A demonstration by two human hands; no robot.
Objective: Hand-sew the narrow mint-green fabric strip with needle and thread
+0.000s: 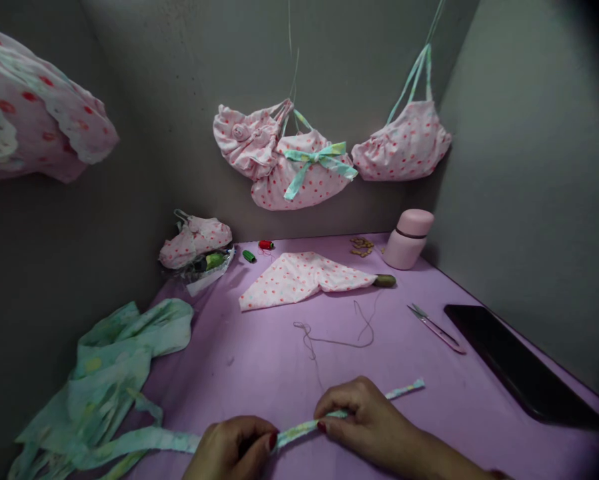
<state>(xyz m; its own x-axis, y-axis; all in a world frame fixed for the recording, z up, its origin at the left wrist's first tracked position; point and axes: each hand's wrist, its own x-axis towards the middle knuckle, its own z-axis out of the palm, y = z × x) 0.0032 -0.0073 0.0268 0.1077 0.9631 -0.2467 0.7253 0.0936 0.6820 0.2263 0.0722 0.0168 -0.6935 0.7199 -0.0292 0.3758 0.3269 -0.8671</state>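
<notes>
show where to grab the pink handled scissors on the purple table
Take the pink handles of the scissors from the near right: they lie flat on the table, blades pointing away left, so the handle end sits closest.
</notes>
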